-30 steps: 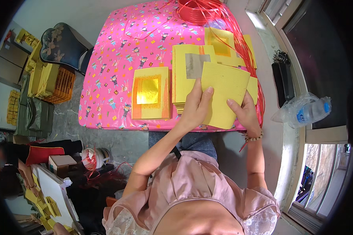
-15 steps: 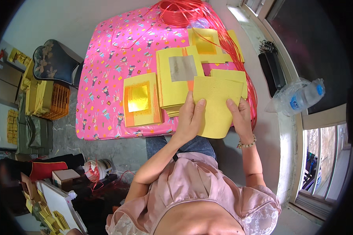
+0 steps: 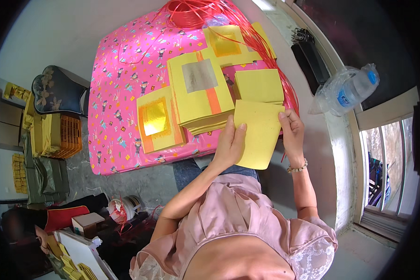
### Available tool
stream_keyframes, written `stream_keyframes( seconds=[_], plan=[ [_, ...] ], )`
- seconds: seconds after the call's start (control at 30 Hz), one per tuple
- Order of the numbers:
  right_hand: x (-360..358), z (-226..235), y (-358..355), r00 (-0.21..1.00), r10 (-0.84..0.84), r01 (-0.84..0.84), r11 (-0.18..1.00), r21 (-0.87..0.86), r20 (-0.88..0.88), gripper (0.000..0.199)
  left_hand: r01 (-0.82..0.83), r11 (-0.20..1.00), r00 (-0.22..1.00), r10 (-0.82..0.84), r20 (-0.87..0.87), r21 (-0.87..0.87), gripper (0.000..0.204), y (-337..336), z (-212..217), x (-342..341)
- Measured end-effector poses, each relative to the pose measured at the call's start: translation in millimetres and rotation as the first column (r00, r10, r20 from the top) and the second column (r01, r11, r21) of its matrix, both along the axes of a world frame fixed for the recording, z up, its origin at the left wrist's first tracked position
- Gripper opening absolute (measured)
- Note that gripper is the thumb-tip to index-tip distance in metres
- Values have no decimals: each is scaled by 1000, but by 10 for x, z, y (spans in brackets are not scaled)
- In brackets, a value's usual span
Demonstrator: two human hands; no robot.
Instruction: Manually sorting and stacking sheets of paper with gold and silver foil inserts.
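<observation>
Yellow paper sheet: your left hand and right hand pinch its edges (above the pink table). Next, place it squarely onto a stack.

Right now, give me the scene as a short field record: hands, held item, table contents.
left hand: grips the left edge of the yellow sheet
right hand: grips its right edge
table: pink patterned cloth
stacks: silver-foil stack, gold-foil stack, plain yellow stack
far end: red string bundle
sill: plastic bottle
</observation>
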State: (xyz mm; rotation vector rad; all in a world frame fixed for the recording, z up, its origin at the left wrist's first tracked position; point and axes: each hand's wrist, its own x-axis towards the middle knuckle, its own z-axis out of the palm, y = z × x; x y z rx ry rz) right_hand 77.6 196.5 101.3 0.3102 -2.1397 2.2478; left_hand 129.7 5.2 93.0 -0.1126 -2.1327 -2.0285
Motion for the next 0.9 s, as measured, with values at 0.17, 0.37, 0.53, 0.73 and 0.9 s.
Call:
stream_keyframes(
  seconds=[0.17,0.37,0.53,0.73,0.9],
  plan=[
    [155,86,92,970,84,-97,994,46,227,17,-10,1000,999,9,52,20,29,17,-53,-2],
    [224,-83,187,963,131,-162,980,119,236,17,31,998,994,-36,107,55,32,54,-158,9],
    [331,32,154,881,235,-295,952,87,410,18,73,933,973,-145,182,351,34,15,-192,-21],
    [394,12,186,868,248,-291,956,36,430,22,127,856,949,-252,190,502,38,34,-245,-42],
    [474,-38,253,859,274,-366,919,145,433,22,113,922,960,-197,199,371,34,32,-185,-56]
  ],
)
